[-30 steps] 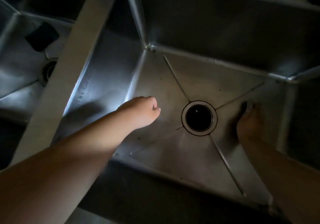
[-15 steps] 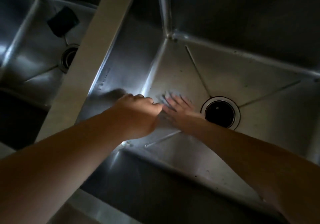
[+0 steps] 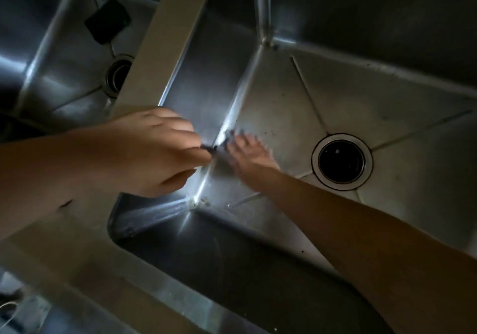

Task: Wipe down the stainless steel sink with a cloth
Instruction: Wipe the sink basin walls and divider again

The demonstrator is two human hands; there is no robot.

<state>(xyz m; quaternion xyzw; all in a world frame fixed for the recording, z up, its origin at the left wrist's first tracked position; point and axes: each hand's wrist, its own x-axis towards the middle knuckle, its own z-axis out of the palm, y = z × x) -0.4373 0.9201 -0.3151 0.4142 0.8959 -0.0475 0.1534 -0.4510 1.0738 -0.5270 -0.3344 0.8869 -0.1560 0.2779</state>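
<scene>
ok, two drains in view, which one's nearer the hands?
The drain of the right basin, fully visible, just right of the right hand. The other drain sits in the left basin, beyond the divider, which partly hides it.

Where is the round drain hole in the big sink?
In the head view, the drain sits right of centre in the sink floor, just right of the right hand.

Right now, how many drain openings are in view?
2. One drain sits in the floor of the right basin, right of the right hand. The other drain is in the left basin, partly hidden behind the divider. No others show.
</scene>
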